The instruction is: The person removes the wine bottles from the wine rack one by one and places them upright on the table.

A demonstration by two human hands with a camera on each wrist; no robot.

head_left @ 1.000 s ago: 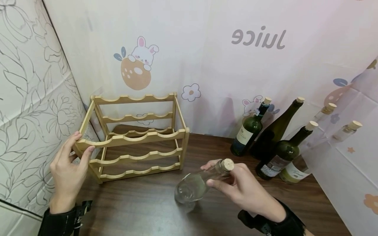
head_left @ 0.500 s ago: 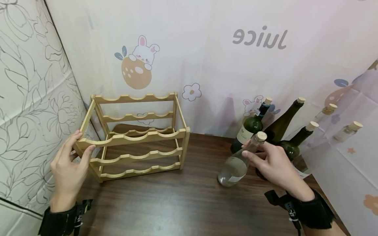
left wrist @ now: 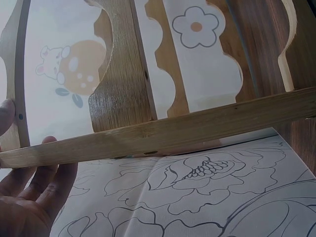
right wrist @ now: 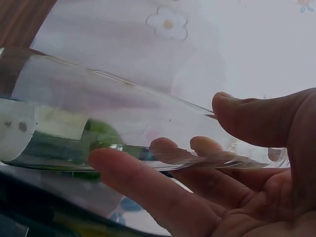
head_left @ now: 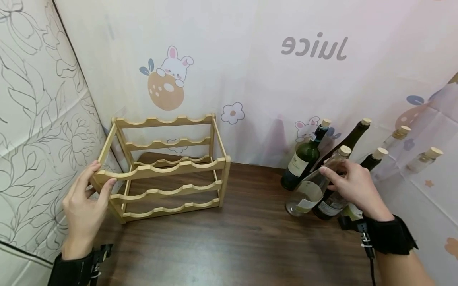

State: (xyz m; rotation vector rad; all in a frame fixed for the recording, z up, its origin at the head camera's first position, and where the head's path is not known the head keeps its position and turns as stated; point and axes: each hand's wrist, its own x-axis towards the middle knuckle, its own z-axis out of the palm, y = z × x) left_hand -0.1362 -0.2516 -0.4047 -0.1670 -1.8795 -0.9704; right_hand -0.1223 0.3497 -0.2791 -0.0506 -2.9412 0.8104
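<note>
In the head view my left hand (head_left: 84,210) grips the front left corner of a light wooden wine rack (head_left: 162,171), thumb in front. The left wrist view has fingers (left wrist: 42,190) curled about a rack rail (left wrist: 197,131). My right hand (head_left: 359,190) holds a corked clear glass bottle (head_left: 309,192) by its neck, tilted with the cork toward the upper right. Whether its base touches the table cannot be told. In the right wrist view, thumb and fingers lie on either side of the bottle (right wrist: 123,94). It partly hides the dark bottles behind it.
Close around the held bottle stand a green wine bottle (head_left: 303,159) with a cream label, a tall dark bottle (head_left: 354,135) and a labelled dark bottle (head_left: 329,206). Two corked clear bottles stand farther right, one showing its neck (head_left: 424,159). Printed curtains (head_left: 250,79) rise behind the brown table (head_left: 214,246).
My right hand has carried the clear bottle rightward from the table's middle to the group of bottles, and the bottle has become more upright. My left hand stays on the rack.
</note>
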